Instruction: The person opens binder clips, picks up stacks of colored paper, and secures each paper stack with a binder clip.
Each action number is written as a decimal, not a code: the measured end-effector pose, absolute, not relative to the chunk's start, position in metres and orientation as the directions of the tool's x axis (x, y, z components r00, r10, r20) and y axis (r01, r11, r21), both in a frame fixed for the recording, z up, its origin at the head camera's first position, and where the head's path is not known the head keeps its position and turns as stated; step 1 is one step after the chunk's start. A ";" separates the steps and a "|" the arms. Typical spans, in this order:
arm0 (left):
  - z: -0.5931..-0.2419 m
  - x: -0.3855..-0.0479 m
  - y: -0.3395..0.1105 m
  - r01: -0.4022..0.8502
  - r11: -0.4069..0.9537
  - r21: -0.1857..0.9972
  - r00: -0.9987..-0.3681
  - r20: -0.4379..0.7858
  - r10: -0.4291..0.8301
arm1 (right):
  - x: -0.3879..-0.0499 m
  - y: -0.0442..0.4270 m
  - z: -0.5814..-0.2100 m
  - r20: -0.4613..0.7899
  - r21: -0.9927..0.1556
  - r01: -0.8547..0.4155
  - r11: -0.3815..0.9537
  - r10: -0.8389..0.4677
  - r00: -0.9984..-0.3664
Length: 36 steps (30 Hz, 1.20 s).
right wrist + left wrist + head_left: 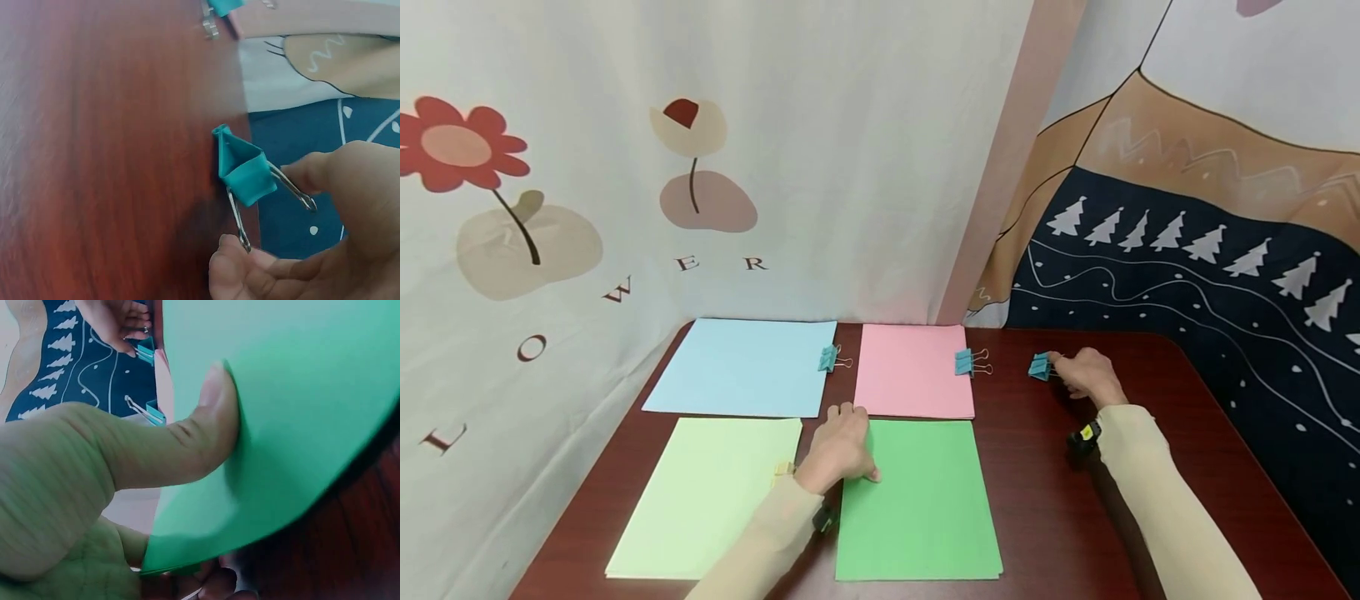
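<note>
My left hand point(841, 450) is at the left edge of the green paper stack point(925, 508). In the left wrist view its thumb point(200, 440) lies on top of the sheets while other fingers show beneath them, so it pinches the edge. My right hand point(1088, 375) holds a teal binder clip point(1040, 367) near the table's far side. In the right wrist view, thumb and fingers are on the wire handles of this clip point(247, 172), which stand apart, and its mouth points away from the hand with nothing in it.
Pink sheets point(913, 375) carry a teal clip point(964, 362) on their right edge, and blue sheets point(741, 367) carry another point(827, 358). Pale green sheets point(700, 500) with a yellow clip point(784, 469) lie front left. Printed curtains point(850, 167) hang along the table's point(1045, 500) back.
</note>
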State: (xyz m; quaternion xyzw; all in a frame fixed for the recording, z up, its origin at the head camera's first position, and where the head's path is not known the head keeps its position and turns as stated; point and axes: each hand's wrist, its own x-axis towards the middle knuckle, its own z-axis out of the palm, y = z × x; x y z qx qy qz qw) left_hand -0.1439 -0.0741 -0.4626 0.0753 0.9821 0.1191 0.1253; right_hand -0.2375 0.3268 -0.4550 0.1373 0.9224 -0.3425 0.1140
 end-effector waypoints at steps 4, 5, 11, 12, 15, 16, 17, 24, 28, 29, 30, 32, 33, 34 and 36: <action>-0.460 -0.147 -0.078 0.101 0.941 0.322 -0.949 -0.253 0.188 | -0.241 0.329 -0.454 -0.356 -0.634 0.400 0.662 0.209 -0.911; -0.459 -0.148 -0.079 0.094 0.936 0.339 -0.948 -0.257 0.188 | -0.242 0.330 -0.453 -0.377 -0.635 0.417 0.650 0.210 -0.902; -0.457 -0.149 -0.082 0.027 0.891 0.452 -0.957 -0.246 0.153 | -0.243 0.333 -0.456 -0.507 -0.621 0.498 0.606 0.175 -0.844; -0.458 -0.148 -0.083 0.012 0.877 0.480 -0.959 -0.243 0.146 | -0.243 0.334 -0.457 -0.518 -0.628 0.508 0.589 0.170 -0.838; -0.460 -0.146 -0.085 -0.028 0.824 0.566 -0.965 -0.231 0.126 | -0.241 0.335 -0.461 -0.536 -0.666 0.530 0.526 0.157 -0.829; -0.461 -0.146 -0.085 -0.042 0.805 0.592 -0.967 -0.226 0.116 | -0.240 0.335 -0.461 -0.538 -0.682 0.533 0.500 0.151 -0.829; -0.462 -0.145 -0.086 -0.062 0.784 0.618 -0.969 -0.224 0.100 | -0.240 0.336 -0.462 -0.538 -0.698 0.535 0.477 0.144 -0.831; -0.469 -0.139 -0.092 -0.203 0.645 0.737 -0.964 -0.266 0.000 | -0.239 0.344 -0.461 -0.551 -0.683 0.527 0.505 0.117 -0.826; -0.472 -0.136 -0.093 -0.233 0.566 0.791 -0.958 -0.286 0.006 | -0.239 0.346 -0.460 -0.579 -0.643 0.539 0.544 0.115 -0.807; -0.472 -0.136 -0.093 -0.243 0.540 0.806 -0.956 -0.293 0.008 | -0.240 0.346 -0.460 -0.586 -0.639 0.547 0.541 0.117 -0.802; -0.472 -0.135 -0.092 -0.252 0.522 0.815 -0.954 -0.299 0.005 | -0.240 0.346 -0.460 -0.593 -0.637 0.547 0.543 0.108 -0.798; -0.472 -0.132 -0.092 -0.273 0.490 0.828 -0.950 -0.312 -0.002 | -0.240 0.347 -0.459 -0.607 -0.635 0.556 0.537 0.099 -0.789; -0.472 -0.131 -0.091 -0.282 0.480 0.831 -0.948 -0.317 -0.008 | -0.240 0.347 -0.459 -0.613 -0.636 0.565 0.527 0.101 -0.784; -0.472 -0.130 -0.091 -0.286 0.470 0.835 -0.948 -0.318 -0.012 | -0.240 0.347 -0.459 -0.617 -0.637 0.569 0.520 0.098 -0.781; -0.473 -0.127 -0.090 -0.281 0.456 0.844 -0.951 -0.308 -0.017 | -0.240 0.347 -0.459 -0.620 -0.642 0.579 0.503 0.105 -0.778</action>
